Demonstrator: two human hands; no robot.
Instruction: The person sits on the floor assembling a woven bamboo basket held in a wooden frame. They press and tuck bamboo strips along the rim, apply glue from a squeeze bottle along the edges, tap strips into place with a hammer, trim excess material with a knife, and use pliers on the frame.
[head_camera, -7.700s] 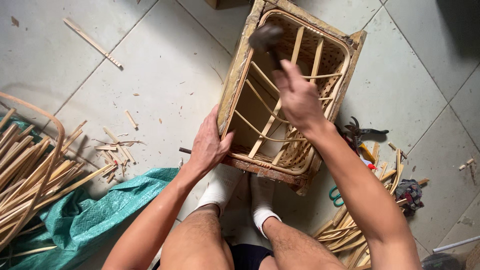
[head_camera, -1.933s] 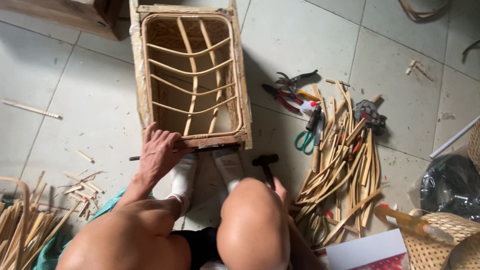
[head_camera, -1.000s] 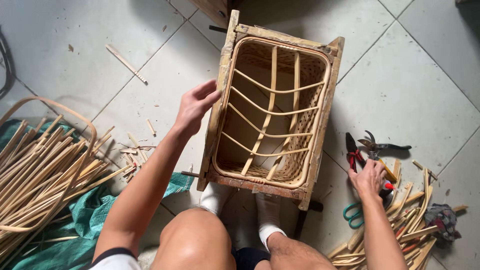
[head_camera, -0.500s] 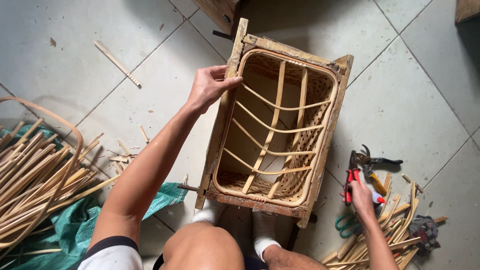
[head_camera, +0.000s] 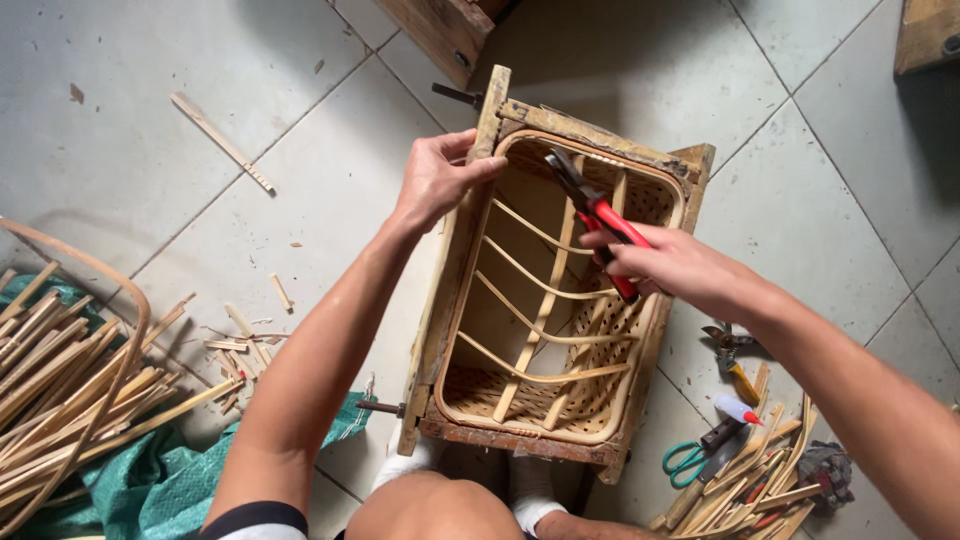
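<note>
Red-handled pliers (head_camera: 600, 215), tan rattan basket (head_camera: 545, 330), green tarp (head_camera: 150, 485), teal scissors (head_camera: 683, 459), gray tile floor (head_camera: 150, 150).

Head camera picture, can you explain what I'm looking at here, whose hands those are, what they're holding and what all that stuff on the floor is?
The picture comes from a camera worn on a person's head, looking down at their own arms, knees and white-socked feet. No machine is involved, only two bare hands.

On the tiled floor stands a woven rattan basket set inside a wooden frame. The left hand grips the frame's far left edge. The right hand holds red-handled pliers, their metal tip pointing at the basket's far rim.

To the left lie a bundle of rattan strips on a green tarp and scattered offcuts. To the right lie more strips, green-handled scissors and other small tools.
</note>
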